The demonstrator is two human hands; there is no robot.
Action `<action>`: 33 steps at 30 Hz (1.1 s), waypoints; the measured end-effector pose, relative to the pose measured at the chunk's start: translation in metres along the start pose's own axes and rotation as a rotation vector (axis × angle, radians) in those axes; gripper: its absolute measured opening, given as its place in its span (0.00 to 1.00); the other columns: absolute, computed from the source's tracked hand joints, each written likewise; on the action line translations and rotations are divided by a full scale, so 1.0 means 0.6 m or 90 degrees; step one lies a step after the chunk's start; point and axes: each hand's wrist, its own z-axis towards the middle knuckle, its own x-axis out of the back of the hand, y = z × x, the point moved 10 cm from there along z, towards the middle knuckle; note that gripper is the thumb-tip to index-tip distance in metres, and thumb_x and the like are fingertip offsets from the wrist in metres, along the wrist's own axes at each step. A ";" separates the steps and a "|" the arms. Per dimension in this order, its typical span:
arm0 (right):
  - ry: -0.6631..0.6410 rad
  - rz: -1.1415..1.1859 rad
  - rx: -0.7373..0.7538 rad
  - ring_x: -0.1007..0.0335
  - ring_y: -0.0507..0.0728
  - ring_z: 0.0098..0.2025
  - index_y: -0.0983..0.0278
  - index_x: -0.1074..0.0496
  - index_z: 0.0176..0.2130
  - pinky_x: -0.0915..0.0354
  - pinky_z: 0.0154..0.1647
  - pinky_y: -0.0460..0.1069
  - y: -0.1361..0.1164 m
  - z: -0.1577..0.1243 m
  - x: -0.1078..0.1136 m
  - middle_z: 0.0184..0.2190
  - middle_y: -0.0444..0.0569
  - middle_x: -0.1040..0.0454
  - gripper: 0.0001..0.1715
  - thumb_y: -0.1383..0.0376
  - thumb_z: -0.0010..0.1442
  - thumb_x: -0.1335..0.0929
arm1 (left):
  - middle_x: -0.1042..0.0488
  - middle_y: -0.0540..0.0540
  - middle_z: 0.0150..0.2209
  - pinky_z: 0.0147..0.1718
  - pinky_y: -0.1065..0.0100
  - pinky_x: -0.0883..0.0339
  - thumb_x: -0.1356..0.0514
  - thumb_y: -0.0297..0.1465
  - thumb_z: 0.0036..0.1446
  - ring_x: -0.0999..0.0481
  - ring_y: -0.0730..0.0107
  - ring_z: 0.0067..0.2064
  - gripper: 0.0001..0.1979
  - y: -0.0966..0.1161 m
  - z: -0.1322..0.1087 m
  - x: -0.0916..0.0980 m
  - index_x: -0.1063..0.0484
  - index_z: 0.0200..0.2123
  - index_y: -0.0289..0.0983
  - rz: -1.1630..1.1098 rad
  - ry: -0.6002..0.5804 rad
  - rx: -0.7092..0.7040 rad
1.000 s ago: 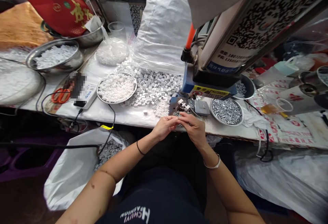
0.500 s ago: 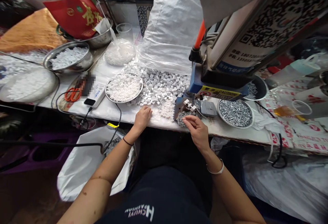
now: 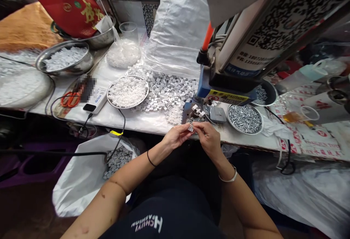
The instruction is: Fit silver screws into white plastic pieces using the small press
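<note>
My left hand (image 3: pixel 177 137) is closed in a pinch around a small white plastic block (image 3: pixel 190 127) with a dark hole. My right hand (image 3: pixel 209 138) meets it from the other side, thumb and fingertips pressed together at the block; whatever is between them is too small to make out. Just behind the fingers lies a dark metal plate (image 3: pixel 187 110) of the press, partly covered by my hands. A short row of white blocks (image 3: pixel 198 111) sits on that fixture. Beside it is a heap of tiny white pieces (image 3: pixel 175 115).
A blue press head (image 3: pixel 203 82) overhangs the fixture. White blocks (image 3: pixel 169 89) are piled behind. To the left stands a plate of white pieces (image 3: pixel 128 92); to the right, a bowl of metal pins (image 3: pixel 244 118). A phone-like box (image 3: pixel 97 99) and cables lie leftward.
My left hand has moved right from the table edge to meet my right hand, and a white block now shows between them. My right hand has drawn slightly back from the pins on the fixture.
</note>
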 end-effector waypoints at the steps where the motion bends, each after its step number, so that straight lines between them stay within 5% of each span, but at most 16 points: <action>1: -0.003 -0.021 0.025 0.27 0.56 0.40 0.57 0.26 0.40 0.29 0.43 0.52 -0.004 -0.001 -0.001 0.36 0.48 0.23 0.10 0.63 0.62 0.36 | 0.26 0.49 0.26 0.28 0.79 0.30 0.37 0.25 0.51 0.25 0.79 0.27 0.03 -0.002 -0.003 -0.004 0.27 0.27 0.32 -0.012 0.002 0.005; 8: -0.032 -0.093 0.206 0.27 0.56 0.43 0.58 0.28 0.48 0.27 0.44 0.52 -0.025 -0.020 -0.013 0.43 0.50 0.23 0.18 0.70 0.61 0.38 | 0.26 0.49 0.27 0.27 0.81 0.31 0.38 0.24 0.52 0.27 0.81 0.28 0.02 -0.015 -0.009 -0.005 0.26 0.27 0.33 -0.055 0.043 0.021; 14: -0.027 -0.096 0.263 0.28 0.60 0.47 0.62 0.27 0.47 0.28 0.47 0.55 -0.037 -0.038 -0.016 0.46 0.54 0.24 0.17 0.70 0.58 0.34 | 0.25 0.48 0.28 0.27 0.78 0.32 0.36 0.27 0.50 0.27 0.78 0.29 0.03 -0.022 -0.002 0.003 0.25 0.30 0.34 -0.047 0.042 0.004; 18: -0.006 -0.056 0.169 0.26 0.56 0.40 0.59 0.25 0.41 0.28 0.40 0.51 -0.008 -0.020 -0.001 0.38 0.49 0.21 0.11 0.69 0.60 0.35 | 0.24 0.46 0.29 0.31 0.74 0.32 0.34 0.33 0.47 0.26 0.75 0.30 0.09 -0.008 0.003 -0.006 0.24 0.30 0.32 0.093 0.000 -0.031; 23: 0.107 -0.001 -0.067 0.25 0.56 0.37 0.60 0.25 0.35 0.30 0.39 0.50 0.071 0.050 0.051 0.34 0.47 0.21 0.08 0.60 0.57 0.32 | 0.24 0.43 0.41 0.41 0.69 0.33 0.36 0.38 0.49 0.26 0.66 0.43 0.15 0.132 0.013 -0.045 0.23 0.38 0.35 0.377 0.009 -0.457; 25: 0.106 0.023 -0.113 0.25 0.56 0.36 0.62 0.25 0.34 0.31 0.39 0.50 0.092 0.076 0.052 0.33 0.47 0.21 0.10 0.59 0.57 0.33 | 0.27 0.43 0.48 0.46 0.68 0.35 0.37 0.37 0.51 0.29 0.65 0.49 0.17 0.159 0.027 -0.073 0.25 0.43 0.37 0.412 -0.050 -0.544; 28: 0.066 0.028 -0.136 0.25 0.56 0.34 0.63 0.25 0.32 0.32 0.36 0.49 0.107 0.100 0.036 0.31 0.47 0.21 0.11 0.58 0.55 0.33 | 0.25 0.44 0.45 0.46 0.69 0.35 0.40 0.37 0.54 0.28 0.66 0.47 0.17 0.155 0.068 -0.101 0.25 0.44 0.35 0.431 -0.152 -0.506; 33: 0.041 -0.029 -0.097 0.25 0.56 0.34 0.62 0.24 0.32 0.33 0.36 0.49 0.101 0.105 0.026 0.31 0.47 0.20 0.10 0.59 0.56 0.33 | 0.24 0.46 0.37 0.31 0.73 0.37 0.41 0.39 0.53 0.29 0.73 0.33 0.17 0.139 0.103 -0.102 0.24 0.42 0.35 0.445 -0.155 -0.444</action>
